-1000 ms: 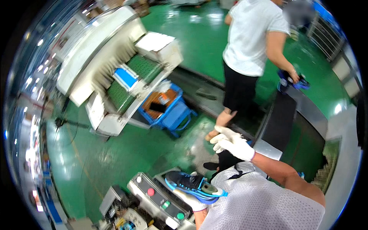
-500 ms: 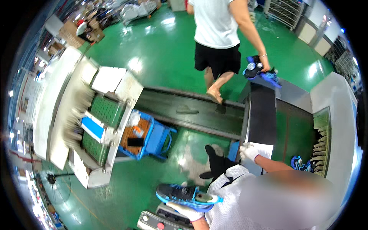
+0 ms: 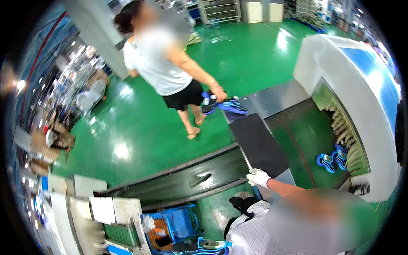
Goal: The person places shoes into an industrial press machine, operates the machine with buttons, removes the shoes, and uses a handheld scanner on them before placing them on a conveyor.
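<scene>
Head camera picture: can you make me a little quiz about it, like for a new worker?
1. True or false: the floor is green.
2. What colour is the glove on the hand at the end of the dark belt? A red, B white, C black.
3. In a word or two: what does the standing person hold?
Key: 1 true; 2 B; 3 a blue shoe.

Shoe factory, conveyor belt (image 3: 259, 146), green floor (image 3: 140, 131), tunnel machine (image 3: 361, 89)
</scene>
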`<state>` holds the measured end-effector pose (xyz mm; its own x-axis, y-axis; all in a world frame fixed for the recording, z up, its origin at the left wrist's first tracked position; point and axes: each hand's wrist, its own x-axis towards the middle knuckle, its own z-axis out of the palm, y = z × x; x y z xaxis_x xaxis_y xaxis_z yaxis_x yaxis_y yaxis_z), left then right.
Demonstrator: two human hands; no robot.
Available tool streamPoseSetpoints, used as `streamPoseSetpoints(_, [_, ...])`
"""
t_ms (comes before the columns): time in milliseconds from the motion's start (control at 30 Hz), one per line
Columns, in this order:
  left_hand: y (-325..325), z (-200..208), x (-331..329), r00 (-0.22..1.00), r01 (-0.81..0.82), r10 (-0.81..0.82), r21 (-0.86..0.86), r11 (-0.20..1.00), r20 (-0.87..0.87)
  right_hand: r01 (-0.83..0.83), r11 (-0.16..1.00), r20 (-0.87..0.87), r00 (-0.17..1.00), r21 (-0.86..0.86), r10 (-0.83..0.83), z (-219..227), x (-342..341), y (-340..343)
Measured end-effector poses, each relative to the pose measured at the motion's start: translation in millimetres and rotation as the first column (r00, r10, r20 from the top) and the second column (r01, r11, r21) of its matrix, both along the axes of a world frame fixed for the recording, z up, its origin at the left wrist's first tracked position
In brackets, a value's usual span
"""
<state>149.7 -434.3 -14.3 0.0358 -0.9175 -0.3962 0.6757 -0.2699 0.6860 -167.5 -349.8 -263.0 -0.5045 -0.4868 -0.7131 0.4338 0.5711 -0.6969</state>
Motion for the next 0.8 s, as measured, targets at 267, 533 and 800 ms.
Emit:
streamPoseSetpoints(267, [-70,-8,-65,0.931,0.256,-0.269,0.082,0.963,0.246,0.53,0.842,0.106,0.847,-0.101,-0.521,12,10,76])
streamPoseSetpoints(533, [-109,-63,-53,0.643,0.753,-0.7,0.087,0.653,-0.31,0.714,0.692,0.085,0.7,-0.101,-0.709,28,32,61])
streamPoseSetpoints(800, [-149,-78,-50,0.651,0.755,-0.723,0.104,0.647,-0.23,0.457,0.813,-0.211,0.809,-0.362,-0.549,145,-23,-60])
